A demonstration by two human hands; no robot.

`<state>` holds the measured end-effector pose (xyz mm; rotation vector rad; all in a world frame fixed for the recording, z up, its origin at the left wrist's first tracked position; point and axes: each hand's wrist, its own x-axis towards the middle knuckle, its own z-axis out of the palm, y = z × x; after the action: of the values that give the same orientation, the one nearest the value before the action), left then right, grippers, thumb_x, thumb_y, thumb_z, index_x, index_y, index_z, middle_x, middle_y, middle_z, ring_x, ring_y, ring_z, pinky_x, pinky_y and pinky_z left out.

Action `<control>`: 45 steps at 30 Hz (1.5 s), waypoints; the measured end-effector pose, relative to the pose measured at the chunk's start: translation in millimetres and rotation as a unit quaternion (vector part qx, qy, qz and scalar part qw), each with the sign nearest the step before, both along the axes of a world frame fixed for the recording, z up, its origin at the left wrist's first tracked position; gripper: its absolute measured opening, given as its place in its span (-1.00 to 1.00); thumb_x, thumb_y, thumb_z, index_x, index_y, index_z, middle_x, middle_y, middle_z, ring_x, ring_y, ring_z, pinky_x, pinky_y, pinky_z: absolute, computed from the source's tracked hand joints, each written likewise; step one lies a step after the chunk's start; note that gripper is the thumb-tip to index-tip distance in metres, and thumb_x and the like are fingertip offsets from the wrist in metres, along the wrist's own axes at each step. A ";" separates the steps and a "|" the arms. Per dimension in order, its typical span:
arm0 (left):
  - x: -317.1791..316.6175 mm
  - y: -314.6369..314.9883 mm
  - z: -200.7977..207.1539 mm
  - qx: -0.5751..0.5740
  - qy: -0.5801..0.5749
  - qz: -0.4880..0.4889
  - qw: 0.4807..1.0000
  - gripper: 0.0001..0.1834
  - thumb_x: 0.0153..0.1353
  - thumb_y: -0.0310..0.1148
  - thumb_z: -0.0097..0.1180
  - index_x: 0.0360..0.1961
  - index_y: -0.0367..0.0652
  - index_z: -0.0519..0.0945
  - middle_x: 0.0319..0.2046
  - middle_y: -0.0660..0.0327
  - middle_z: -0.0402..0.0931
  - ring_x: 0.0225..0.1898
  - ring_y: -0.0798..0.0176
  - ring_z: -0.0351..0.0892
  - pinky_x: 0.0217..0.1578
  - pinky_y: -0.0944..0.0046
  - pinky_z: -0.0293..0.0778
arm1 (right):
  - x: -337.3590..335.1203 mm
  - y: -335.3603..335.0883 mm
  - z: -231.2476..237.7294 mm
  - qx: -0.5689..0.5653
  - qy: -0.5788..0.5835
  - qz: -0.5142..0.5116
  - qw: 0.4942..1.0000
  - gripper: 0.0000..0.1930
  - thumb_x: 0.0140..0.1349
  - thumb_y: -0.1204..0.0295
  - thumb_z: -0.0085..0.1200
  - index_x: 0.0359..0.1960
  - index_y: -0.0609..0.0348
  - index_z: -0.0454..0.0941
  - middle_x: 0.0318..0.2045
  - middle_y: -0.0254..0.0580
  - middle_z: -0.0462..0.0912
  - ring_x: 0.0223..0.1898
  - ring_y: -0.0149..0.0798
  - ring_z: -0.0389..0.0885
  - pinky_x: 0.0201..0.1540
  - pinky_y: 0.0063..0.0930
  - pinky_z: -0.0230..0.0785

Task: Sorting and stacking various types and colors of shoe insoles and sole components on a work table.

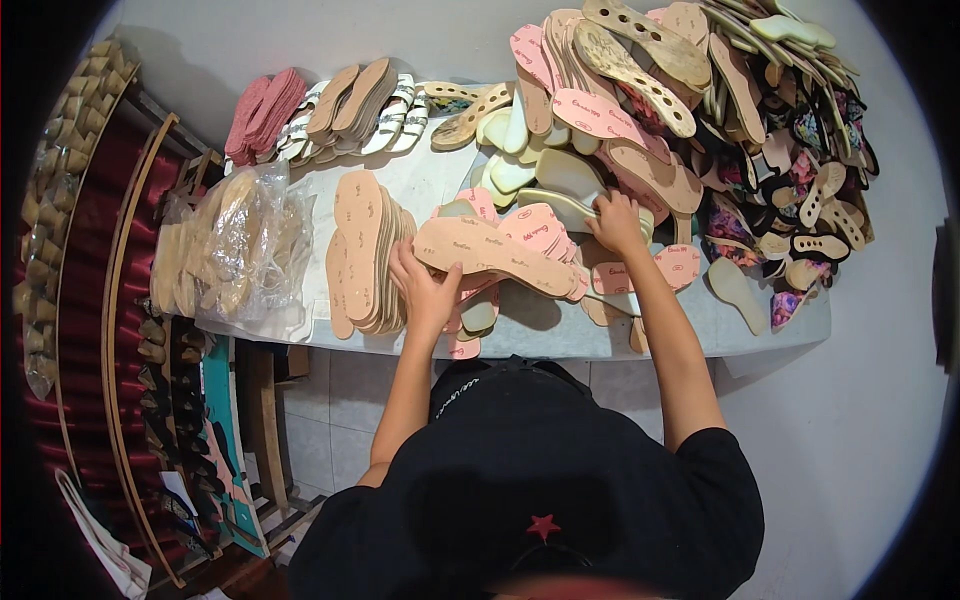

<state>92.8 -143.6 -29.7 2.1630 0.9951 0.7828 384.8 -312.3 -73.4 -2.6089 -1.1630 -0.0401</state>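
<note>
My left hand (428,285) grips the heel end of a tan insole (485,248), thumb on top. The insole lies slanted over a loose heap of pink printed insoles (537,226). Beside that hand stands a tall stack of tan insoles (367,250). My right hand (617,222) is further right, its fingers curled over the end of a pale cream sole (556,206) within the heap. Its fingertips are partly hidden among the pieces. More pink and tan insoles (655,175) lie just beyond it.
Finished white sandals (402,115) and red textured soles (265,115) line the back left. Clear plastic bags (250,225) hold tan soles at the left end. Flowered sandal uppers (735,235) pile up on the right. A shoe rack (60,180) stands far left.
</note>
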 end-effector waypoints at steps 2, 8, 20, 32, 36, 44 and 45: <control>-0.1 -6.7 1.6 0.056 0.006 -0.010 0.998 -0.13 -0.09 -0.19 0.23 0.16 -0.33 0.04 0.13 -0.20 -0.05 0.17 -0.20 -0.09 0.15 -0.09 -0.14 | -15.1 -3.4 -0.5 0.057 -0.126 0.011 0.990 -0.68 -0.19 0.31 0.25 -0.37 0.14 0.50 -0.03 0.00 0.37 -0.01 -0.03 0.32 0.05 -0.11 0.11; 1.8 -16.8 3.4 0.109 0.048 -0.049 0.992 -0.22 -0.08 -0.17 0.20 0.15 -0.15 0.16 0.20 -0.12 -0.07 0.25 -0.20 -0.21 0.15 -0.16 -0.21 | -47.4 -15.4 -14.4 0.147 -0.215 0.004 0.966 -0.70 -0.28 0.33 0.27 -0.46 0.11 0.50 -0.09 -0.17 0.40 -0.08 -0.17 0.36 -0.10 -0.16 0.13; 9.5 -22.7 -0.3 0.079 0.108 -0.098 0.986 -0.29 -0.05 -0.09 0.15 0.16 0.00 0.24 0.29 0.02 -0.17 0.31 -0.18 -0.37 0.12 -0.35 -0.38 | -48.6 -47.0 -6.1 0.204 -0.360 -0.057 0.909 -0.81 -0.20 0.33 0.18 -0.50 -0.01 0.47 -0.13 -0.33 0.38 -0.06 -0.27 0.32 -0.10 -0.27 -0.08; 22.9 -21.2 -7.5 0.148 0.153 -0.090 0.973 -0.36 -0.01 -0.05 0.13 0.12 0.01 0.30 0.29 0.07 -0.11 0.32 -0.11 -0.27 0.12 -0.39 -0.35 | -64.1 -53.4 18.4 0.302 -0.343 -0.074 0.887 -0.76 -0.10 0.25 0.22 -0.46 0.06 0.49 -0.11 -0.26 0.37 -0.03 -0.21 0.27 -0.03 -0.24 -0.10; 29.8 -21.1 -14.9 0.241 0.164 -0.138 0.946 -0.36 -0.05 -0.05 0.17 0.08 0.00 0.35 0.26 0.06 -0.04 0.31 -0.08 -0.20 0.11 -0.39 -0.35 | -68.0 -33.9 26.6 0.256 -0.188 -0.069 0.946 -0.72 -0.15 0.34 0.20 -0.35 0.09 0.49 -0.06 -0.22 0.34 0.06 -0.12 0.22 0.00 -0.08 -0.12; 30.4 -15.2 24.2 0.189 0.190 -0.233 0.935 -0.16 -0.43 -0.27 0.40 0.04 0.10 0.34 0.16 0.16 0.16 0.21 0.01 0.04 0.07 -0.18 -0.02 | -52.2 -27.4 48.7 0.165 -0.050 -0.126 0.977 -0.72 -0.01 0.28 0.11 -0.29 0.12 0.41 -0.27 -0.09 0.53 -0.14 -0.11 0.47 -0.02 -0.16 0.13; 33.1 -12.8 24.8 0.188 0.191 -0.230 0.936 -0.16 -0.43 -0.27 0.40 0.04 0.10 0.34 0.16 0.16 0.16 0.21 0.01 0.04 0.07 -0.18 -0.02 | -48.9 -28.9 53.2 0.165 -0.049 -0.122 0.977 -0.72 -0.01 0.28 0.11 -0.29 0.12 0.41 -0.27 -0.09 0.53 -0.14 -0.11 0.47 -0.02 -0.16 0.13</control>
<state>125.9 -156.4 -4.9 2.8096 0.4875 0.3493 335.9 -341.2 -20.3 -2.4532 -0.7787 -0.3827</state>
